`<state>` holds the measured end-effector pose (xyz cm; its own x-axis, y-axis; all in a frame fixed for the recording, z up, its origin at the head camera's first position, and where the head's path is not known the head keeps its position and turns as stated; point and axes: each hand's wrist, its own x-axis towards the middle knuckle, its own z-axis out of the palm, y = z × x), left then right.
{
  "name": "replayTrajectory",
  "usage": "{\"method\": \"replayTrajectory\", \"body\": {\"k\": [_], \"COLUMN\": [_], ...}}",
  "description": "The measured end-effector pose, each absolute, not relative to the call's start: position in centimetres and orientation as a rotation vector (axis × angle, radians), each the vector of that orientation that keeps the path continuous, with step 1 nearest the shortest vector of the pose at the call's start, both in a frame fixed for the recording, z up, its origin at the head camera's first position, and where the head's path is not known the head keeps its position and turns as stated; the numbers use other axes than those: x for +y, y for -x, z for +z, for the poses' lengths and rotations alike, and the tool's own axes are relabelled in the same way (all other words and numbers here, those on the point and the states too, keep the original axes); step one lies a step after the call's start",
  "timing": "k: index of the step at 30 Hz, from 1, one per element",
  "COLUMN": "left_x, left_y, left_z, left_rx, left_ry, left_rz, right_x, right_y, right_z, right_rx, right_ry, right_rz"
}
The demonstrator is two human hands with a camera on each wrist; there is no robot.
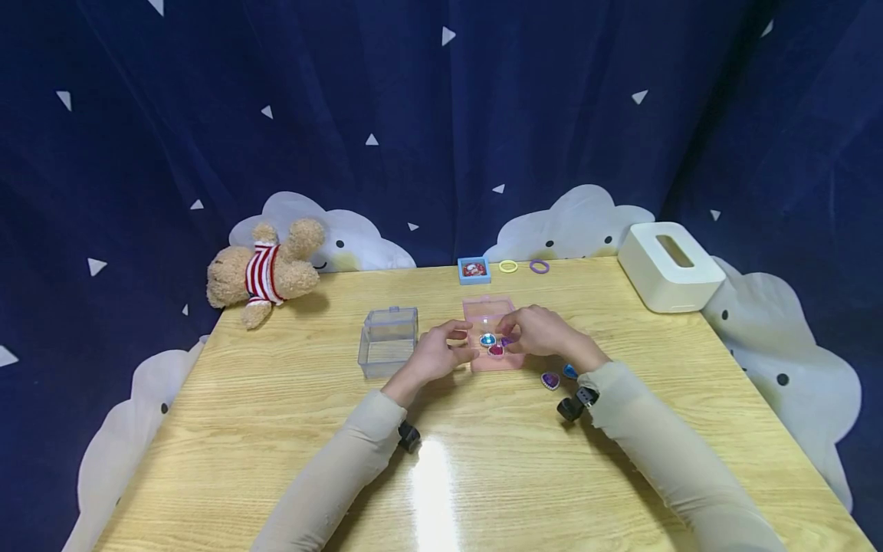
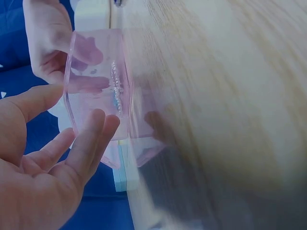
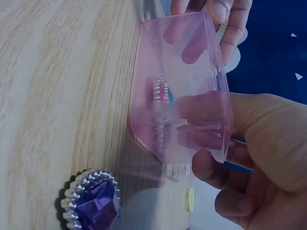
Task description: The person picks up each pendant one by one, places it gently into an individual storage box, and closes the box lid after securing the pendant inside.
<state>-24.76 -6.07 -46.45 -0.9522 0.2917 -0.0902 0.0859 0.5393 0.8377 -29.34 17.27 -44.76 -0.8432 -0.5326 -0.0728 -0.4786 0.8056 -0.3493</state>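
Observation:
An open pink see-through box (image 1: 498,366) stands on the table between the two hands, its lid tipped back. Inside lie a light-blue gem (image 1: 487,340) and a red gem (image 1: 496,349), both silver-rimmed, and a purple gem (image 1: 507,342) partly hidden by fingers. Fairly straight fingers of my left hand (image 1: 434,353) touch or nearly touch the box's left side, thumb by the rim. My right hand (image 1: 543,331) reaches over the right wall, thumb and finger inside just above the gems; nothing shows between them. A purple gem (image 3: 97,203) and a dark-blue gem (image 1: 569,371) lie outside, near the right wrist.
Left of the pink box stands an open clear box (image 1: 386,369). Farther back are a small blue-framed box (image 1: 474,280), a yellow ring (image 1: 507,271) and a purple ring (image 1: 539,271). A teddy bear (image 1: 262,274) lies back left; a white tissue box (image 1: 672,284) stands back right.

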Motion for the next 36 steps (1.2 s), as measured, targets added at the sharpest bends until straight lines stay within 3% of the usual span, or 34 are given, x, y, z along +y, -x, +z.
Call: {"method": "replayTrajectory", "body": {"k": [16,36], "left_x": [-6.2,-9.8], "left_y": [24.6,24.4], "left_z": [-46.1,-44.0], "left_rx": [2.564,2.530], "left_ry": [-0.296,-0.392], "left_rz": [1.378,1.519], "right_x": [18.8,22.1], "right_y": [29.2,28.4], "right_z": [-44.3,-43.3], "right_rx": [2.731,2.824], "right_ry": [0.829,0.735], "right_rz": [-0.866,-0.936]}}
